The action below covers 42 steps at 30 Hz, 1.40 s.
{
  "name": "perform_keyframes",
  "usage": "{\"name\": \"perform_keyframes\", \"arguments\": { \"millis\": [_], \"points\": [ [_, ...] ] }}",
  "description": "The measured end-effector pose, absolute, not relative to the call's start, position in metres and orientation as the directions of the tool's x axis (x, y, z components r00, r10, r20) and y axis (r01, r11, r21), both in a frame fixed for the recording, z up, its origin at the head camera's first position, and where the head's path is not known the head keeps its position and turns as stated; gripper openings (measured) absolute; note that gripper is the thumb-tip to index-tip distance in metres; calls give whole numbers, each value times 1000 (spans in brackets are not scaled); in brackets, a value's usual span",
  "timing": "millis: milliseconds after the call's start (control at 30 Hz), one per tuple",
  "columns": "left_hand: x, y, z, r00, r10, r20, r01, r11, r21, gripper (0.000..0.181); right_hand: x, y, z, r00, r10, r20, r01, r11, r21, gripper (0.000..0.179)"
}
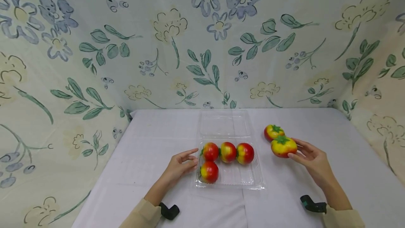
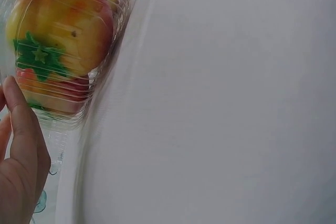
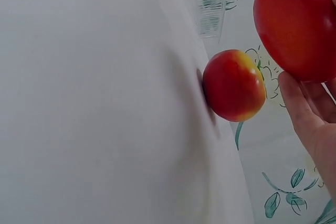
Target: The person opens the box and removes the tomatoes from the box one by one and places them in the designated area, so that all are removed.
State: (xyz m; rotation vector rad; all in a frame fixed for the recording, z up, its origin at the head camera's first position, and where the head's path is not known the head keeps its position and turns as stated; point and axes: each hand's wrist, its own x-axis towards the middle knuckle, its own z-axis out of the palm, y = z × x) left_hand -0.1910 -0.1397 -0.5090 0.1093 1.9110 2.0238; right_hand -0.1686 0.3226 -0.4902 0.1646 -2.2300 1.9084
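My right hand [image 1: 311,159] pinches a red-and-yellow tomato [image 1: 283,147] with a green leafy cap, holding it above the table; the right wrist view shows its red underside [image 3: 296,30]. Just behind it, a second tomato [image 1: 272,132] rests on the cloth. To the left lies a clear plastic clamshell box [image 1: 232,177] with its lid [image 1: 224,124] folded back. Inside, tomatoes [image 1: 227,151] fill the back row, and another tomato [image 1: 209,172] sits at the front left. My left hand [image 1: 180,166] has its fingers extended against the box's left wall, holding nothing.
A white cloth [image 1: 152,140] covers the table. Behind and beside it hangs a floral curtain [image 1: 202,62]. Dark wrist devices, the left one [image 1: 169,211] and the right one [image 1: 312,205], sit by the beige sleeves.
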Motion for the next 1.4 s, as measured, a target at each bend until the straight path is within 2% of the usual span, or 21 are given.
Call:
{"name": "perform_keyframes", "arguments": {
  "millis": [200,733,867,1233,1400],
  "points": [
    [-191,-139,-509,-934,304,-187,-201,-16,980,50,-169,329,-494,-977,69,200,-188,149,-971,51],
    [-190,-139,-508,-936,294,-195,-209,-18,978,50,-174,343,-493,-984,116,135,-99,278,-955,57],
    [-190,-138,-508,-936,295,-192,-206,-17,978,50,-175,345,-492,-984,127,126,-92,248,-965,57],
    [-190,-139,-509,-938,294,-185,-198,-15,980,50,-178,352,-493,-985,155,80,-73,53,-996,58],
    [-191,-139,-510,-937,297,-187,-202,-20,979,51,-179,356,-493,-982,180,60,-58,14,-998,59]
  ]
}}
